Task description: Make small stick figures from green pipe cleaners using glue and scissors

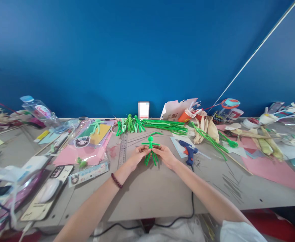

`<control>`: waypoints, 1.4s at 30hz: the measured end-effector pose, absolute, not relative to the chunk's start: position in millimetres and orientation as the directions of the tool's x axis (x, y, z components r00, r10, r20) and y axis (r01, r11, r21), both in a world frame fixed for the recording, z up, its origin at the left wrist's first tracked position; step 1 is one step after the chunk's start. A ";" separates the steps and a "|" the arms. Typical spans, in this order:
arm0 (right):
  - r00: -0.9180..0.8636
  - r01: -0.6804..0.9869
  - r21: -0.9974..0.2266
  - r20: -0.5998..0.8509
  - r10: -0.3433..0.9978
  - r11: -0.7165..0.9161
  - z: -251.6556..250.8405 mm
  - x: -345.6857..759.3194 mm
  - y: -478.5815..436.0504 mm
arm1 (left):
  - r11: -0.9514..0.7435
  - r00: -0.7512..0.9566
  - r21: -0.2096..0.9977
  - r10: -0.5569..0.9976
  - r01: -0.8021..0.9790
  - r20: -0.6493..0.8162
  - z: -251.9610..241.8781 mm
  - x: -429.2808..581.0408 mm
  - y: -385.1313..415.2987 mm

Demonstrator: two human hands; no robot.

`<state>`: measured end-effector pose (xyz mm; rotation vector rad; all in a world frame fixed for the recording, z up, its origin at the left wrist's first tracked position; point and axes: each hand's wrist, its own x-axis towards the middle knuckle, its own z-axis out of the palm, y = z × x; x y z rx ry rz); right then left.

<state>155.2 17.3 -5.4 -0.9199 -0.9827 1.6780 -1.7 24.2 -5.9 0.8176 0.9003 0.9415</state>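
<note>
A green pipe-cleaner figure with a round head, two outstretched arms and several splayed leg strands is held upright over the middle of the table. My left hand pinches it at the waist from the left. From the right, my right hand pinches the same spot, fingertips close to the other hand's. Behind it stand several finished-looking green pipe-cleaner figures. Beside those lies a bundle of loose green pipe cleaners. A blue glue gun rests just right of my right hand.
A metal ruler lies left of my hands. Further left are pink paper sheets, a phone and a plastic bottle. Orange paper cups, dried corn husks and pink paper occupy the right. The glue gun's cord runs over the front edge.
</note>
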 end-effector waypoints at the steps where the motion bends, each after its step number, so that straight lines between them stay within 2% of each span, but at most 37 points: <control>1: -0.264 -0.352 -0.908 -0.135 0.955 -0.226 -5.3 155.6 17.3 | 0.365 0.309 0.882 0.911 -0.299 -0.273 -6.5 -1.9 24.5; 9: -0.312 -0.300 -0.940 -0.067 0.948 -0.165 -0.7 154.4 17.2 | 0.255 0.351 0.922 0.925 -0.293 -0.144 -0.4 -1.4 22.3; 14: -0.344 -0.313 -0.940 -0.023 0.939 -0.137 2.1 154.0 16.2 | 0.269 0.430 0.907 0.896 -0.325 -0.111 -0.3 -4.0 24.4; 17: -0.380 -0.325 -0.932 -0.029 0.924 -0.163 4.6 155.5 15.0 | 0.299 0.483 0.887 0.870 -0.352 -0.101 2.1 -6.2 25.1; 20: -0.404 -0.291 -0.933 -0.080 0.911 -0.211 5.9 158.2 14.9 | 0.290 0.506 0.909 0.856 -0.300 -0.106 5.7 -7.5 25.1; 25: -0.358 -0.264 -0.943 -0.100 0.928 -0.203 4.8 160.8 17.0 | 0.291 0.462 0.918 0.875 -0.269 -0.142 4.7 -6.0 24.0; 31: -0.303 -0.249 -0.953 -0.090 0.949 -0.170 2.9 157.9 16.5 | 0.138 0.387 0.982 0.919 -0.127 -0.079 2.8 -2.9 21.9; 42: -0.237 -0.259 -0.932 -0.194 0.952 -0.254 -1.6 157.0 18.4 | 0.223 0.313 0.938 0.940 -0.265 -0.135 -0.4 -0.8 22.2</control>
